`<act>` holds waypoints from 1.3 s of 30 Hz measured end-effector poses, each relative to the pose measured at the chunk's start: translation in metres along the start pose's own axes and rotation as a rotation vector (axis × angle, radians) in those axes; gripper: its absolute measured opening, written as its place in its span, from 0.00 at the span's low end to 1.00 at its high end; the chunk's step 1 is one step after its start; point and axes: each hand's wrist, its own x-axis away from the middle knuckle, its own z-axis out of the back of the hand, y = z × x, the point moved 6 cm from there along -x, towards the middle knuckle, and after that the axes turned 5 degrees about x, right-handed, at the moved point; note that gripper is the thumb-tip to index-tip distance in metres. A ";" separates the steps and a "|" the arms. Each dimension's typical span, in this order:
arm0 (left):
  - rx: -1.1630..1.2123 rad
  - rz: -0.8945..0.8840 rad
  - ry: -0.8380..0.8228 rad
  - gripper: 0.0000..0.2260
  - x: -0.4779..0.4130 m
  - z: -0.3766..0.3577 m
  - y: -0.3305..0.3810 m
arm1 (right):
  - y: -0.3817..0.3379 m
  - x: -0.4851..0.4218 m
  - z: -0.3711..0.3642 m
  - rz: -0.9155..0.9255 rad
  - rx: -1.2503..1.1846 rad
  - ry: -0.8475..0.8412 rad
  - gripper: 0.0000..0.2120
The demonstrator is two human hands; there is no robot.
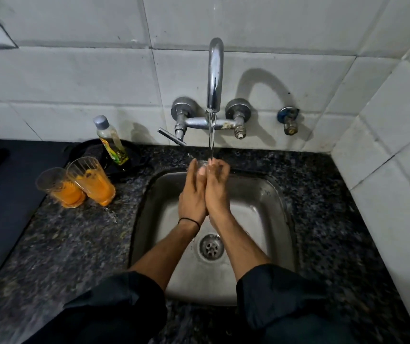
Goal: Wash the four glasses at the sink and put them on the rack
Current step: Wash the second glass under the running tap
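Over the steel sink (268, 202), my left hand (192, 192) and my right hand (217, 189) hold a clear glass (202, 163) between them under the running tap (215, 70). Only the glass's rim shows above my fingertips; the rest is hidden by my hands. Water falls from the spout straight onto it. Two more clear glasses with orange residue stand on the counter to the left: one (92, 180) nearer the sink, one (60, 187) beside it, touching. No rack is in view.
A bottle of dish liquid (110, 140) with a grey cap stands behind the dirty glasses on the dark granite counter (62, 244). A dark mat (5, 194) covers the far left. Tiled walls close the back and right. The sink drain (211, 247) is uncovered.
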 end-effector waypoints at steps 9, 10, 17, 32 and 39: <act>0.283 0.410 -0.190 0.29 0.012 -0.004 -0.006 | 0.012 0.007 0.016 -0.268 -0.098 -0.192 0.26; 0.241 0.384 -0.120 0.28 0.009 -0.002 -0.009 | 0.012 0.008 0.011 -0.173 -0.002 -0.207 0.21; 0.184 -0.003 -0.169 0.22 0.021 -0.008 -0.011 | 0.002 0.007 0.018 -0.104 0.015 0.080 0.20; 0.397 0.255 -0.233 0.25 0.026 -0.009 -0.018 | -0.007 0.004 0.032 -0.100 -0.115 0.161 0.16; 1.065 0.801 -0.236 0.12 0.007 -0.024 -0.040 | -0.037 0.013 0.007 0.530 0.430 -0.068 0.14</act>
